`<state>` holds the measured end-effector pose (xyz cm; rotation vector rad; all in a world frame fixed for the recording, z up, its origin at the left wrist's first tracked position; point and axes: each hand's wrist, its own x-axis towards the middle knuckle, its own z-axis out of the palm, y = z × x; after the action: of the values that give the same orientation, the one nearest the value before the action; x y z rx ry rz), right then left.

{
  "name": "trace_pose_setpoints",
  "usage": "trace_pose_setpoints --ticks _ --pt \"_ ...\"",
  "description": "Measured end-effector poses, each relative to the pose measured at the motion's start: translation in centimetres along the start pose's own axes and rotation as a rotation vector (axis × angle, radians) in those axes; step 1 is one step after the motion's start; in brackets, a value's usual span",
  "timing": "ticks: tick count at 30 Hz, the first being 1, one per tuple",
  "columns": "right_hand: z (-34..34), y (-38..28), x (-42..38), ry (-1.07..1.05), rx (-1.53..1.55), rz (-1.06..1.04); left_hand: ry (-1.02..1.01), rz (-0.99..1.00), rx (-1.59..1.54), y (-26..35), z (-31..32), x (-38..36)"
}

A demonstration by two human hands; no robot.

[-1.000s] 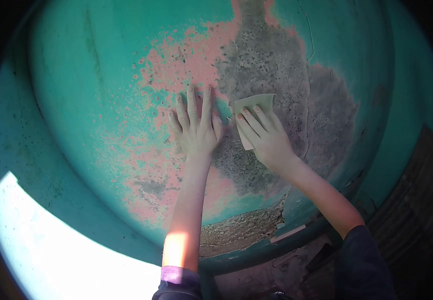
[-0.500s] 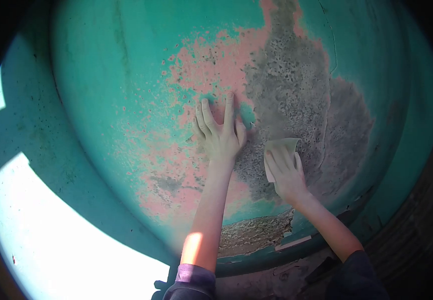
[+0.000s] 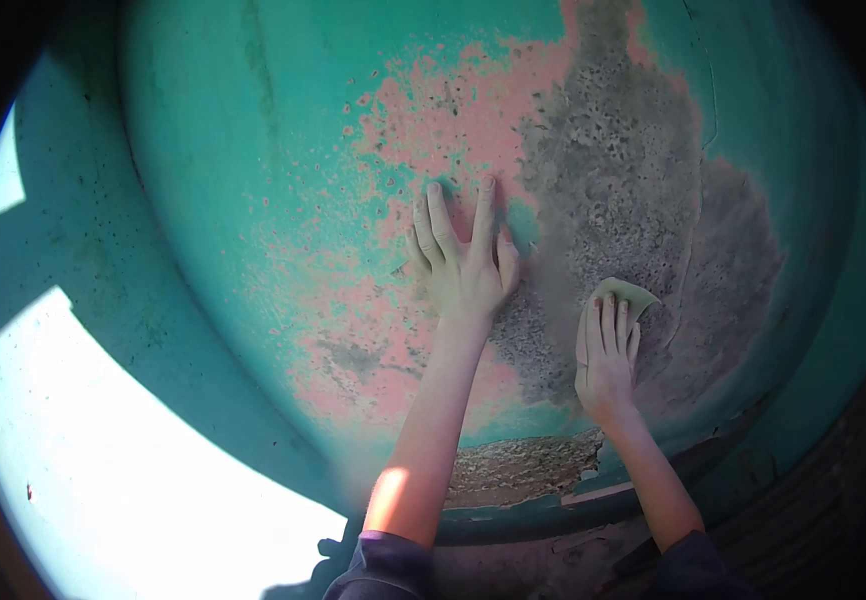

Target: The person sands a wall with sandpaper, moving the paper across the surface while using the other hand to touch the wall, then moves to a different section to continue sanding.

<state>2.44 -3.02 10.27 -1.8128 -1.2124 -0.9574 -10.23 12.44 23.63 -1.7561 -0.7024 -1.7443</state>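
Note:
My left hand [image 3: 465, 262] lies against the curved, painted surface [image 3: 203, 190], fingers spread, with nothing in it. It rests where pink undercoat shows through the green paint. Lower right, my right hand [image 3: 607, 375] presses a pale sheet of sandpaper [image 3: 635, 296] onto the rough grey patch [image 3: 603, 140]. The sheet's top and right corner stick out past the fingertips; the rest is hidden under the hand. Dust coats both hands.
A green rim [image 3: 203, 340] curves round the left side, with bright sunlight [image 3: 133, 440] beyond it. Below the hands, paint has broken away over a coarse brown strip [image 3: 523, 468]. A thin crack [image 3: 710, 90] runs down the right side.
My right hand has slid rightward across the grey patch with the sandpaper, which now sits turned and partly curled. My left hand stays at the same spot; the whole view has shifted slightly.

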Motion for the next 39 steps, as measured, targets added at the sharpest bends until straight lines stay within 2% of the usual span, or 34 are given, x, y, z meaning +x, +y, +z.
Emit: trace_pose_setpoints --ticks 1,3,5,7,8,9,11,12,13,15,17,20,22,23,26,28,30,33,35,37,39 --pt "0.0 -0.2 -0.5 -0.015 0.013 0.005 -0.009 0.002 0.011 0.0 0.0 0.0" --pt "-0.5 -0.1 -1.6 -0.361 0.028 -0.347 -0.036 0.005 0.025 0.2 0.2 0.0" --pt "-1.0 1.1 -0.5 -0.375 0.016 -0.368 0.001 0.016 0.009 0.0 0.5 -0.2" --pt "-0.9 1.9 1.0 -0.022 -0.18 -0.005 -0.004 0.036 0.046 -0.2 0.7 -1.2" --pt "-0.1 2.5 1.0 0.046 -0.124 0.03 0.01 0.067 0.066 -0.3 0.6 -1.9" --pt "-0.1 2.3 0.1 0.027 -0.108 0.032 -0.01 0.068 0.081 -0.6 0.3 -2.9" --pt "-0.4 2.1 -1.8 -0.261 0.036 -0.315 -0.101 0.12 0.102 -1.0 -0.3 -5.1" --pt "-0.1 2.5 -2.3 -0.308 0.066 -0.388 -0.106 0.118 0.107 -1.0 -0.5 -6.4" --pt "-0.5 2.6 -1.9 -0.312 0.071 -0.396 -0.146 0.107 0.108 -0.9 -1.0 -7.9" --pt "-1.3 2.3 -0.3 -0.233 0.008 -0.258 -0.191 0.084 0.13 -0.6 -2.3 -11.1" --pt "-1.1 1.1 -0.2 -0.187 0.031 -0.238 -0.344 -0.15 0.001 1.4 -4.0 -14.8" --pt "-0.8 0.5 -0.7 -0.412 0.145 -0.615 -0.441 -0.279 -0.135 4.4 -7.0 -19.1" --pt "-1.1 0.0 0.1 -0.425 0.137 -0.667 -0.533 -0.52 -0.456 5.8 -8.6 -21.2" --pt "-1.0 -0.2 0.4 -0.436 0.126 -0.704 -0.523 -0.534 -0.448 6.4 -8.9 -21.8" --pt "0.0 -0.8 1.7 -0.387 0.182 -0.861 -0.426 -0.535 -0.475 7.5 -9.7 -21.8" --pt "0.4 -1.3 3.7 -0.437 0.177 -0.982 -0.538 -0.414 -0.437 7.7 -9.9 -20.2" --pt "0.5 -1.9 5.2 -0.509 0.185 -1.117 -0.524 -0.495 -0.474 7.9 -9.7 -19.1" --pt "-0.3 -1.2 7.6 -0.504 0.289 -1.124 -0.534 -0.599 -0.524 7.6 -9.3 -18.2" --pt "-1.2 -0.3 8.9 -0.419 0.258 -1.051 -0.575 -0.573 -0.422 7.8 -9.0 -17.4" --pt "-1.6 0.6 9.5 -0.377 0.207 -1.066 -0.553 -0.621 -0.412 8.3 -8.7 -16.2" --pt "-1.4 1.4 9.6 -0.3 0.232 -0.997 -0.539 -0.667 -0.401 9.1 -8.5 -14.9"
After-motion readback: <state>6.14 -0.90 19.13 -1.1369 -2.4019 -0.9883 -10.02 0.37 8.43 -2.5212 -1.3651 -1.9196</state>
